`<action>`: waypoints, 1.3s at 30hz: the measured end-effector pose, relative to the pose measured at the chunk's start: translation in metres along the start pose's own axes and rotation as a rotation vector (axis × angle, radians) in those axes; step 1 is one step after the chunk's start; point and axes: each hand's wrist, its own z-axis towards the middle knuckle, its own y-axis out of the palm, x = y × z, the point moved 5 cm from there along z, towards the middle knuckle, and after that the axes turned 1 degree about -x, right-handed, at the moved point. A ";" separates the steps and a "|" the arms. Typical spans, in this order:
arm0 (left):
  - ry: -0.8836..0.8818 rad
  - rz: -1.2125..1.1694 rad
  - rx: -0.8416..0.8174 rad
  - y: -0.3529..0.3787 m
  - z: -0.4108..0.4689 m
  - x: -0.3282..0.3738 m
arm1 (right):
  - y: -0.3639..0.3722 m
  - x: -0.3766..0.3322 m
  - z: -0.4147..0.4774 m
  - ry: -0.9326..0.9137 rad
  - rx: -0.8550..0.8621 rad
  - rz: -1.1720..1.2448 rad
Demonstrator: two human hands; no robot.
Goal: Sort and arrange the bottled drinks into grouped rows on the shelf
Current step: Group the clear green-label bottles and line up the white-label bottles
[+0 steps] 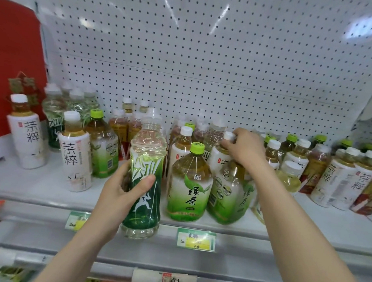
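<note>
Shelf gap, left hand holds bottle, right hand pinches cap

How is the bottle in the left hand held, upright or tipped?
Upright: the bottle has its cap straight above its base; the left hand grips its lower half.

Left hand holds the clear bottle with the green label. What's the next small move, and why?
Probably carry the clear bottle in the left hand leftward, toward the matching clear bottles at the back left of the shelf. It hangs in front of the shelf edge, beside green tea bottles that differ from it, while the right hand grips a white cap.
</note>
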 end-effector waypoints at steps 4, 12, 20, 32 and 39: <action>0.029 0.023 0.005 0.004 0.002 0.001 | 0.000 0.007 -0.003 0.055 0.121 -0.023; 0.000 0.009 0.010 -0.006 0.005 -0.005 | -0.001 -0.006 -0.004 0.036 0.085 -0.054; -0.011 0.013 0.032 -0.010 0.012 -0.004 | 0.000 -0.019 0.039 0.113 -0.430 0.345; 0.020 0.029 -0.019 -0.007 0.024 0.019 | -0.020 -0.025 0.076 0.058 -0.201 0.479; 0.038 -0.088 0.041 0.001 0.029 0.036 | -0.114 -0.080 0.063 -0.257 0.183 0.873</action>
